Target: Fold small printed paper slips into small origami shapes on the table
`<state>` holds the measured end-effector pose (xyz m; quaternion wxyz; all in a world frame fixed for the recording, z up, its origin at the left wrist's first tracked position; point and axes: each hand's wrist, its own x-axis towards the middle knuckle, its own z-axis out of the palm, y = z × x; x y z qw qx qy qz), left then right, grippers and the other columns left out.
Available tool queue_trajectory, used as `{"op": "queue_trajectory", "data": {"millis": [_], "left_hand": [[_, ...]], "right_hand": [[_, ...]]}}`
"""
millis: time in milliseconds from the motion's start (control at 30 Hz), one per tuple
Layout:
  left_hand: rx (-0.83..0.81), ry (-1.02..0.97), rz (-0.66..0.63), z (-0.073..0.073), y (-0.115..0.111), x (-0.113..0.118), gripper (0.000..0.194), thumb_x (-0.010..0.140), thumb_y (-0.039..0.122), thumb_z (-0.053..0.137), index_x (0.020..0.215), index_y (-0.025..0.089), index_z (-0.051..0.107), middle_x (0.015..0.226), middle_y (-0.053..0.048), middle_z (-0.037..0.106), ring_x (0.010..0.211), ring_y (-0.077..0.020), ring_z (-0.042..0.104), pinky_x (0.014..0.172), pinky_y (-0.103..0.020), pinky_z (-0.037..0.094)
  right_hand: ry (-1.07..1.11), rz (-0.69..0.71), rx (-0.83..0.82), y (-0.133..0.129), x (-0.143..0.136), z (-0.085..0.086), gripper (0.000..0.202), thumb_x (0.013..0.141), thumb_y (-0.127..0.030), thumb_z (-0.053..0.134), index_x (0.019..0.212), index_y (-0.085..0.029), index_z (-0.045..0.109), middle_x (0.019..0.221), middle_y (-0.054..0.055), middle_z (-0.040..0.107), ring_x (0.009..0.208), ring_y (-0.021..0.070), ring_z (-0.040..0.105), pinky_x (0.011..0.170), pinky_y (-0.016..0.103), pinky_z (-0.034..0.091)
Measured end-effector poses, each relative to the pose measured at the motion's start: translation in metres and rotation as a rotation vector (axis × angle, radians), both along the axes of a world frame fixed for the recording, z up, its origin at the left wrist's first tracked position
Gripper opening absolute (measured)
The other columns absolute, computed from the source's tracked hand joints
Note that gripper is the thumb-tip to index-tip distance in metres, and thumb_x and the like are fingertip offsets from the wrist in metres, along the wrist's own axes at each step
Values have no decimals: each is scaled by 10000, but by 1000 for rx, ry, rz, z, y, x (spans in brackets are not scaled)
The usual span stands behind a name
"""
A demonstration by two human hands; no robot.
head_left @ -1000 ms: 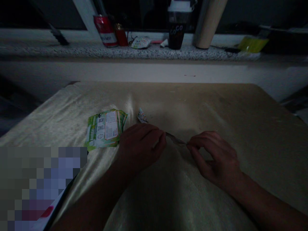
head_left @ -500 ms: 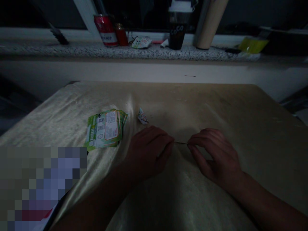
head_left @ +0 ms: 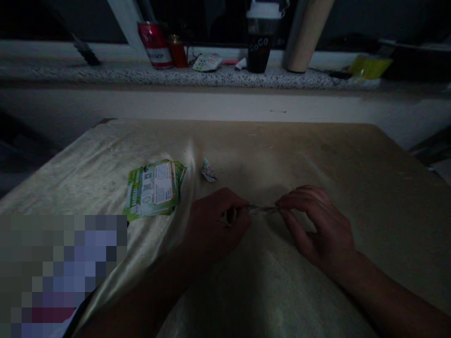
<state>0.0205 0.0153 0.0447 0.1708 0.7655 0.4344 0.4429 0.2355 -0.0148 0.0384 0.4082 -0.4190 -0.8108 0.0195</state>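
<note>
Between my two hands runs a thin, narrow strip (head_left: 263,209), greyish and slightly blurred, perhaps folded paper; the dim light hides its exact kind. My left hand (head_left: 218,225) pinches its left end between thumb and forefinger. At the right end, the thumb and fingertips of my right hand (head_left: 317,225) are closed on it. Just beyond my left hand lies a small folded piece of printed paper (head_left: 208,171). Farther left is a loose stack of green printed cards or packets (head_left: 153,188).
A shiny beige cloth (head_left: 299,155) covers the table. On the speckled sill (head_left: 218,80) behind stand a red can (head_left: 155,44), a smaller red container (head_left: 178,50), a crumpled printed paper (head_left: 207,62), a dark lidded cup (head_left: 260,42), a cardboard tube (head_left: 310,35) and a yellow item (head_left: 370,66).
More of the strip shows between my fingers, and it looks wider. My left hand has drawn slightly left with its thumb rounded; my right hand has shifted slightly right.
</note>
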Motion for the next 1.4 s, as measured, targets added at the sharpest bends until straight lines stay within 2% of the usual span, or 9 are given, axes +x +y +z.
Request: {"op": "queue_trajectory", "data": {"millis": [133, 233, 300, 400, 533, 667, 833, 1100, 1400], "left_hand": [[-537, -268, -55, -6, 3, -5, 102, 750, 181, 574, 685, 169, 652, 494, 45, 564, 413, -87, 501, 385, -173, 366], [-803, -203, -213, -14, 6, -8, 72, 764, 194, 583, 753, 161, 647, 580, 9, 651, 453, -114, 577, 412, -201, 430], [-731, -70, -213, -17, 6, -9, 153, 765, 207, 635, 911, 164, 654, 749, -35, 727, 582, -155, 660, 496, -249, 505], [-402, 227, -103, -19, 3, -9, 399, 737, 238, 724, 1116, 186, 610, 989, -86, 724, 843, -231, 689, 715, -370, 566], [-188, 501, -291, -21, 2, -9, 398, 725, 240, 755, 1098, 189, 627, 1154, -96, 645, 1081, -280, 593, 962, -463, 491], [-161, 554, -393, -26, 3, -9, 475, 730, 288, 787, 1160, 181, 617, 1229, -88, 620, 1140, -280, 548, 1019, -463, 442], [-160, 571, -408, -31, 6, -11, 373, 820, 277, 720, 1170, 191, 625, 1232, -73, 634, 1147, -265, 550, 1022, -456, 422], [-151, 513, -421, -29, 5, -13, 262, 841, 188, 647, 1101, 218, 663, 1171, -59, 658, 1116, -241, 571, 1000, -432, 421], [-190, 526, -380, -29, 4, -9, 263, 811, 255, 702, 1069, 208, 674, 1185, -64, 657, 1127, -273, 560, 1003, -467, 419]], "right_hand": [[255, -67, -214, 1, 1, -10, 123, 897, -149, 646, 1009, -201, 640, 933, 45, 713, 837, 172, 682, 722, 299, 543], [334, -77, -343, 5, 2, -17, 48, 902, -203, 652, 950, -212, 656, 879, 21, 716, 804, 164, 686, 700, 281, 543], [285, -54, -422, 9, 2, -20, 27, 910, -221, 635, 909, -208, 659, 829, 15, 706, 760, 161, 676, 670, 280, 530], [121, 6, -467, 16, 1, -26, 57, 909, -191, 611, 881, -193, 661, 760, 12, 685, 710, 165, 645, 669, 306, 504], [-102, 86, -392, 22, -1, -34, 86, 905, -152, 623, 929, -195, 694, 863, 34, 722, 850, 203, 642, 833, 402, 468], [-163, 103, -358, 21, 2, -37, 135, 904, -197, 655, 1023, -211, 718, 1051, 74, 714, 1027, 241, 625, 923, 451, 436], [-226, 214, -418, 21, 12, -30, 247, 841, -266, 735, 1083, -231, 707, 1168, 62, 681, 1137, 252, 594, 1004, 469, 397], [-262, 279, -444, 24, 16, -24, 264, 836, -278, 752, 1094, -244, 709, 1159, 59, 693, 1141, 247, 603, 1007, 455, 396], [-269, 307, -428, 23, 16, -24, 246, 877, -270, 713, 1121, -240, 699, 1184, 64, 678, 1152, 243, 596, 1021, 467, 392]]}}
